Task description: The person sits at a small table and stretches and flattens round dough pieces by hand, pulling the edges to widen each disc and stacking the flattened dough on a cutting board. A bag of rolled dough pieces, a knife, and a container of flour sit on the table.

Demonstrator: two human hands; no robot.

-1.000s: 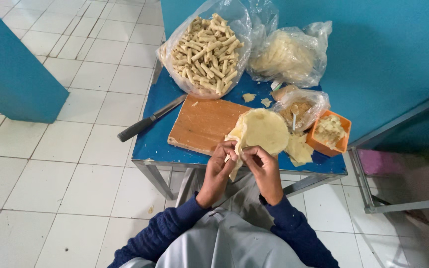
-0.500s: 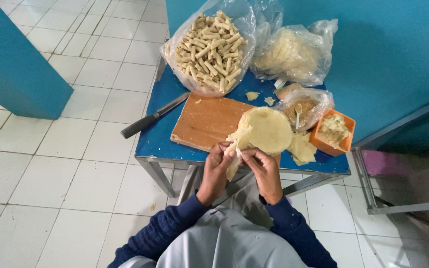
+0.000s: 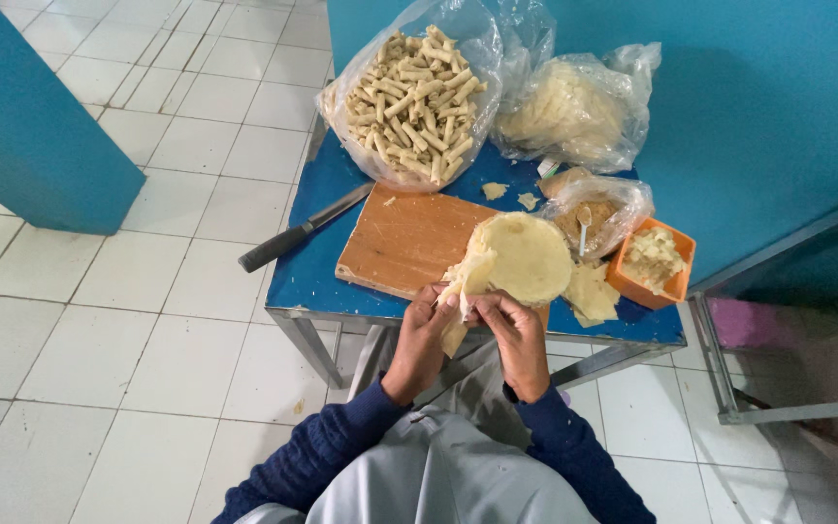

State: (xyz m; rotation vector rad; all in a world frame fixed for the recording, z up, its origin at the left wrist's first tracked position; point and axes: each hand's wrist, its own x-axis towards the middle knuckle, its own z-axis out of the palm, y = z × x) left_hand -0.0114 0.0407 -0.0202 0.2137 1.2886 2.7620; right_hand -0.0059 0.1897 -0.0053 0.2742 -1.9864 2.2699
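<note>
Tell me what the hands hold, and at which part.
Both hands, left and right, pinch a thin wrapper at its near edge.

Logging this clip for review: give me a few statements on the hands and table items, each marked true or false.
1. Both hands touch the pale wrapper. True: left hand and right hand pinch its near edge.
2. The knife lies on the cutting board. False: it lies left of the board, on the blue table, handle past the edge.
3. The orange tub is to the person's left. False: it sits at the right.
4. A bag of rolls stands beyond the board. True.
</note>
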